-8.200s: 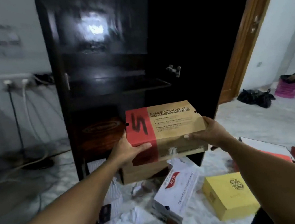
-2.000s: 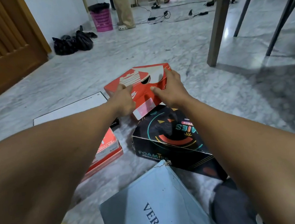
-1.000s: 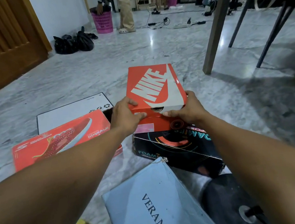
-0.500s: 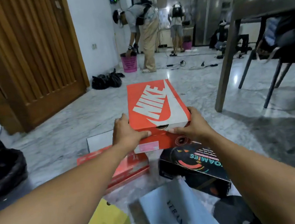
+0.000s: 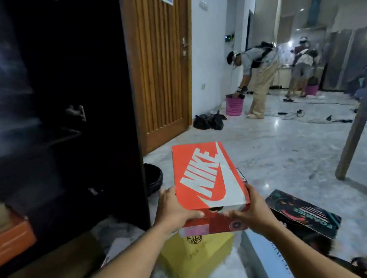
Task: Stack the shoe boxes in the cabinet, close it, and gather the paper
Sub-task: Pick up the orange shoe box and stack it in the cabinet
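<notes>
Nike box (image 5: 208,177) gripped at both near corners by your left hand (image 5: 175,208) and right hand (image 5: 254,211); keep it level as you swing it to the cabinet (image 5: 71,84)

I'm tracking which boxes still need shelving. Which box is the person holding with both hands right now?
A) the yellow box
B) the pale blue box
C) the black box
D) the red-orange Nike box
D: the left hand and the right hand grip the near end of the red-orange Nike box, while the yellow box and the black box lie on the floor.
</notes>
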The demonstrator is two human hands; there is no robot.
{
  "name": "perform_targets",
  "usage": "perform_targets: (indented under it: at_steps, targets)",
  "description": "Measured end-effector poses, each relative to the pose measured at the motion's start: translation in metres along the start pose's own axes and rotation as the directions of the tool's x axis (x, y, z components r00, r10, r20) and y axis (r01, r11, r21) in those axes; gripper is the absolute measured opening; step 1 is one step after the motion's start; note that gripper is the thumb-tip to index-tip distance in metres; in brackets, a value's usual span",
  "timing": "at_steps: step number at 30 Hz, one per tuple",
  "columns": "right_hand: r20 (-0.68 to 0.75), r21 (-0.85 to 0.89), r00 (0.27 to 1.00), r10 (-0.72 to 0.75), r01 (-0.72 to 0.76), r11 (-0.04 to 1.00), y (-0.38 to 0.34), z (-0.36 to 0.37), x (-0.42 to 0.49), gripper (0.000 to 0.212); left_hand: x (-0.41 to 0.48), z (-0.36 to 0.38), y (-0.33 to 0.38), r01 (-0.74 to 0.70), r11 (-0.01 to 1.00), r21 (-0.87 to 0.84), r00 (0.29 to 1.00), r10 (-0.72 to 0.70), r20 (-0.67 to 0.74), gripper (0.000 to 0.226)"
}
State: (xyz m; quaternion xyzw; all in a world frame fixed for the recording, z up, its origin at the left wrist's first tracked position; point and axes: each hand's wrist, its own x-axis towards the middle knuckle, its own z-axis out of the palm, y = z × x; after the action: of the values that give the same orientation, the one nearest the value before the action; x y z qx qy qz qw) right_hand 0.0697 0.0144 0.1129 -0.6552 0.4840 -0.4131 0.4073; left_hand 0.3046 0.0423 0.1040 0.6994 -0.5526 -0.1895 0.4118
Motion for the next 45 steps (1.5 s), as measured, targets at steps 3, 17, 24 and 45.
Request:
perform_targets:
  at_steps: [3, 17, 24, 45]
  targets:
    - [0.060, 0.009, 0.997, 0.049, -0.050, 0.999, 0.006, 0.035, -0.044, 0.070, -0.053, -0.026, -0.031, 0.073, 0.997, -0.002, 0.997, -0.074, -0.006, 0.105]
    - [0.281, -0.017, 0.956, 0.083, -0.082, 0.997, 0.025, 0.191, -0.135, 0.084, -0.181, -0.119, -0.145, 0.398, 0.917, 0.011, 0.913, -0.395, -0.097, 0.106]
    - [0.152, 0.057, 0.987, 0.046, -0.055, 0.997, 0.036, 0.265, -0.164, 0.078, -0.188, -0.148, -0.198, 0.436, 0.878, -0.199, 0.886, -0.457, -0.075, 0.114]
    - [0.104, 0.386, 0.979, 0.173, -0.200, 0.900, 0.033, 0.394, -0.280, 0.056, -0.242, -0.199, -0.266, 0.480, 0.695, -0.535, 0.639, -0.695, -0.329, 0.084]
